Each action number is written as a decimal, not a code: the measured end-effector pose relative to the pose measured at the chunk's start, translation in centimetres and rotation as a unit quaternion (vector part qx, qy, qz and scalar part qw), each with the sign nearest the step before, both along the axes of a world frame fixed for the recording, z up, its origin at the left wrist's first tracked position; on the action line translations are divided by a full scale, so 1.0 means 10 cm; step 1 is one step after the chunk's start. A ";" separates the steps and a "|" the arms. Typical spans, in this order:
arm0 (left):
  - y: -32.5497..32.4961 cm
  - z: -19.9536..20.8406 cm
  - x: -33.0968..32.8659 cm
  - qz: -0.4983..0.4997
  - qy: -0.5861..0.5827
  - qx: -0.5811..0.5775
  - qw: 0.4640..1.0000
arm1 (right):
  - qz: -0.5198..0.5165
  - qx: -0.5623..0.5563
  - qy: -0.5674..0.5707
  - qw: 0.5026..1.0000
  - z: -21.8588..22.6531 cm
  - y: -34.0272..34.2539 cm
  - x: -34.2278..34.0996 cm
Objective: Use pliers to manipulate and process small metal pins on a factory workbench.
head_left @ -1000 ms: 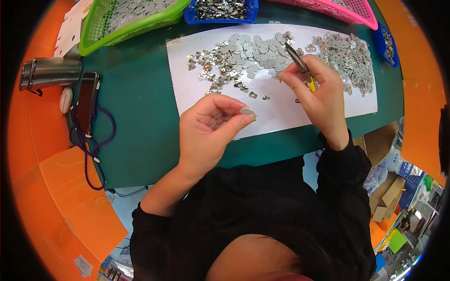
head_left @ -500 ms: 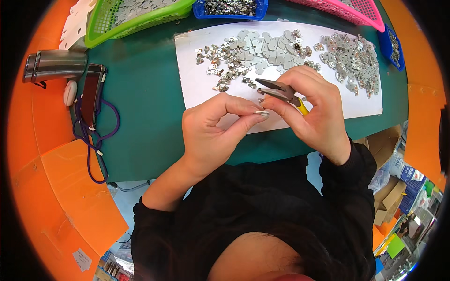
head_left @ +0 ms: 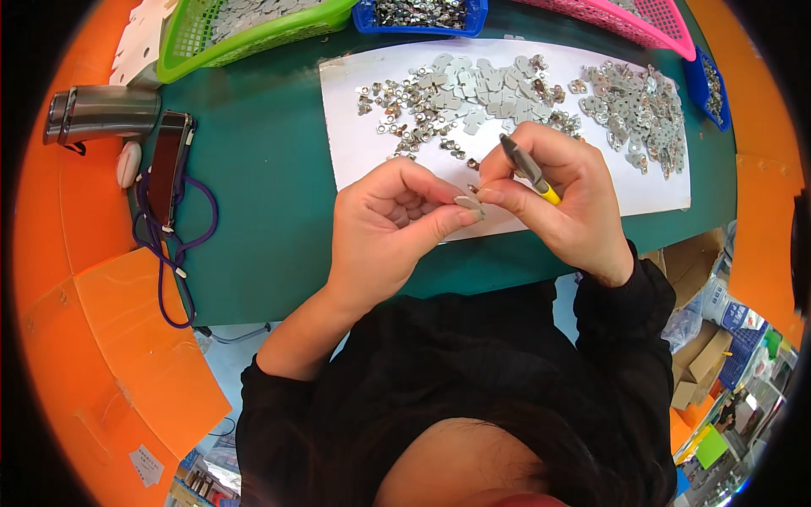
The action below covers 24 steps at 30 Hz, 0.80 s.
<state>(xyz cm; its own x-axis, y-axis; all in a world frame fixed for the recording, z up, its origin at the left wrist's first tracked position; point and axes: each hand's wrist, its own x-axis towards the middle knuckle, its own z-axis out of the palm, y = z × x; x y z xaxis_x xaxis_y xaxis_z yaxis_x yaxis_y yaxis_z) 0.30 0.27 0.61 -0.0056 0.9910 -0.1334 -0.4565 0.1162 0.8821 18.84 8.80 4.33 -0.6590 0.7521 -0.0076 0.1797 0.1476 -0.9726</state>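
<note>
My left hand [head_left: 380,228] pinches a small flat grey metal plate [head_left: 469,204] by its edge between thumb and forefinger. Close by, the thumb and forefinger of my right hand [head_left: 579,203] meet at a tiny metal fitting [head_left: 474,189], right beside the plate; whether the two touch is too small to tell. Tucked in the same right hand is a pair of pliers [head_left: 524,160] with yellow handles, its jaws pointing up and left. Beyond the hands, a white sheet [head_left: 351,148] carries flat metal plates [head_left: 486,89], small shiny fittings [head_left: 410,122] and a pile of plates with fittings [head_left: 638,110].
Along the back stand a green basket [head_left: 253,55], a blue bin [head_left: 418,31] and a pink basket [head_left: 650,38]; another blue bin [head_left: 697,89] is far right. At left are a steel tumbler [head_left: 114,111], a phone [head_left: 165,169] and a purple cord [head_left: 211,215].
The pliers have turned in my right hand, their jaws now pointing more upward and appearing closed together. My right fingertips have come closer to the plate, which is now tilted to show its face.
</note>
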 end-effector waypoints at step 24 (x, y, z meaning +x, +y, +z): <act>0.03 0.02 -0.08 0.076 0.376 0.279 0.880 | 0.102 0.178 -0.027 0.978 0.02 0.11 -0.03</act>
